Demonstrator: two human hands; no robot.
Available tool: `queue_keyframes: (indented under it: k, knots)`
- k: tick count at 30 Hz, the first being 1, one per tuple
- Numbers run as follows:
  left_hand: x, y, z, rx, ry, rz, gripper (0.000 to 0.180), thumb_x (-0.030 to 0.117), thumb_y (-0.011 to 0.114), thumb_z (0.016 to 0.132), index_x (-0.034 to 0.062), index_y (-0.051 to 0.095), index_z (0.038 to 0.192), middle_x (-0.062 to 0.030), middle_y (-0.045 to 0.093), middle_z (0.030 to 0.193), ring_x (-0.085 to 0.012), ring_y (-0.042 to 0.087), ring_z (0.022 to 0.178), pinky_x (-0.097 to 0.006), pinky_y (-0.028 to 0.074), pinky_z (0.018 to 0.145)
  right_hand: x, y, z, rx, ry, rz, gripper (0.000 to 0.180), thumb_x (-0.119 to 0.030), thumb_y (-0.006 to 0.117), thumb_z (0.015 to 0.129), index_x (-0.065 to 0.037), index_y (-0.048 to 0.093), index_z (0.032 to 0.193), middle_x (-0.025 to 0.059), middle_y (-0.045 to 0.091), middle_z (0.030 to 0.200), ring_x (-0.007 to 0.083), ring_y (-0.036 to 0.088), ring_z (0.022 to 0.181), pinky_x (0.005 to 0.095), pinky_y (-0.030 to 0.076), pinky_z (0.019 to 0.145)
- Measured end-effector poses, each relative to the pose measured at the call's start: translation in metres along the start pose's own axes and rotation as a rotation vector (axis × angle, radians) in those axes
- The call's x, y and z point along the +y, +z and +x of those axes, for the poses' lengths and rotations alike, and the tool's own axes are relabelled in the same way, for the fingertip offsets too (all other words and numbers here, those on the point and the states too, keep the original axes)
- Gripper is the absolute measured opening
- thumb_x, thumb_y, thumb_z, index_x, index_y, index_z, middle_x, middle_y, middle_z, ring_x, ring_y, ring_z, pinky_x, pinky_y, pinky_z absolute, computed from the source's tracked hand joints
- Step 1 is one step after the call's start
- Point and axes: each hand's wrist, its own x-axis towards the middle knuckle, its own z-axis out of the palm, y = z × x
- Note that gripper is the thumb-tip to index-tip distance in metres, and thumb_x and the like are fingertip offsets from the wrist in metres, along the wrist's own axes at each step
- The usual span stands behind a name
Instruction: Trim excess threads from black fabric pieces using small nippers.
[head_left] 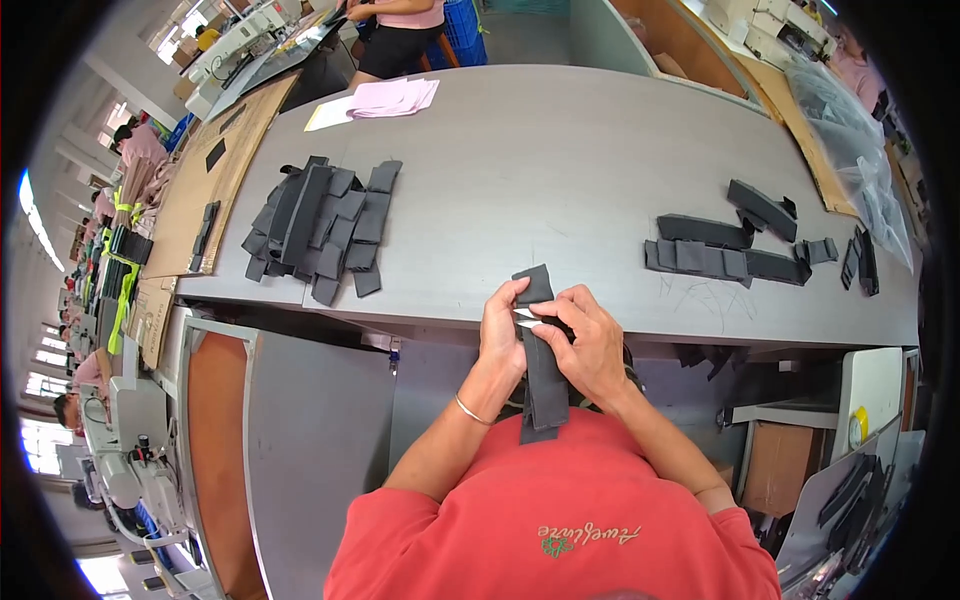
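Just over the table's near edge, my left hand [503,328] pinches a long dark grey fabric strip [545,385], which hangs down in front of my red shirt. The strip looks layered, and its top end [533,287] sticks up past my fingers. Against it, my right hand [588,345] is closed on a small tool with two bright pointed tips [527,318]. The tips meet the strip between both hands. The tool's handle is hidden by my fingers, so its exact kind is unclear.
On the grey table [500,180], a heap of dark fabric pieces [325,225] lies left and a smaller group [700,255] right. Pink papers [390,98] lie at the back left. Cardboard [210,170] flanks the left side, clear plastic [850,150] the right. A person [395,25] stands beyond.
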Motion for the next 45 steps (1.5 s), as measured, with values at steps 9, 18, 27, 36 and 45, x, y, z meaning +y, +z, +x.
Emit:
queue_keyframes:
  k: [9, 18, 27, 36, 45]
  knots:
    - [-0.001, 0.0, -0.003, -0.021, 0.04, 0.042, 0.012, 0.018, 0.062, 0.084, 0.0093, 0.057, 0.079, -0.0027, 0.06, 0.077, -0.0155, 0.057, 0.07, -0.031, 0.047, 0.066, 0.007, -0.001, -0.001, -0.055, 0.193, 0.375, 0.02, -0.011, 0.071, 0.077, -0.008, 0.069, 0.096, 0.003, 0.058, 0.086, 0.0157, 0.056, 0.074, 0.0271, 0.045, 0.065]
    - [-0.003, 0.002, -0.005, -0.093, 0.148, 0.192, 0.011, 0.015, 0.062, 0.088, 0.0124, 0.054, 0.08, 0.003, 0.057, 0.073, -0.0059, 0.055, 0.065, -0.023, 0.044, 0.059, 0.012, -0.006, -0.001, -0.102, 0.307, 0.604, 0.018, -0.008, 0.07, 0.08, -0.005, 0.068, 0.097, -0.0006, 0.059, 0.088, 0.0079, 0.052, 0.076, 0.0234, 0.042, 0.07]
    - [-0.009, 0.004, -0.009, -0.16, 0.295, 0.302, 0.008, 0.013, 0.056, 0.093, 0.0089, 0.055, 0.086, 0.0025, 0.057, 0.074, -0.0042, 0.053, 0.063, -0.021, 0.043, 0.056, 0.01, -0.016, -0.005, -0.168, 0.329, 0.771, 0.019, -0.008, 0.067, 0.084, 0.0, 0.065, 0.102, -0.0017, 0.059, 0.092, 0.0054, 0.052, 0.082, 0.0207, 0.041, 0.073]
    - [0.001, 0.003, -0.01, -0.106, 0.402, 0.333, 0.01, 0.014, 0.055, 0.094, 0.0062, 0.058, 0.088, 0.0028, 0.058, 0.077, -0.0046, 0.053, 0.066, -0.022, 0.045, 0.061, 0.007, -0.035, -0.001, -0.225, 0.217, 0.931, 0.022, -0.009, 0.064, 0.086, 0.003, 0.064, 0.104, 0.0035, 0.059, 0.098, 0.0108, 0.053, 0.089, 0.0244, 0.041, 0.079]
    - [0.008, 0.003, -0.013, -0.128, 0.365, 0.286, 0.016, 0.018, 0.056, 0.093, 0.0025, 0.055, 0.088, -0.008, 0.063, 0.077, -0.0182, 0.066, 0.069, -0.029, 0.054, 0.06, 0.012, -0.032, -0.005, -0.077, 0.08, 0.337, 0.02, -0.005, 0.069, 0.077, -0.007, 0.07, 0.097, 0.0043, 0.061, 0.084, 0.0144, 0.058, 0.073, 0.0271, 0.046, 0.063]
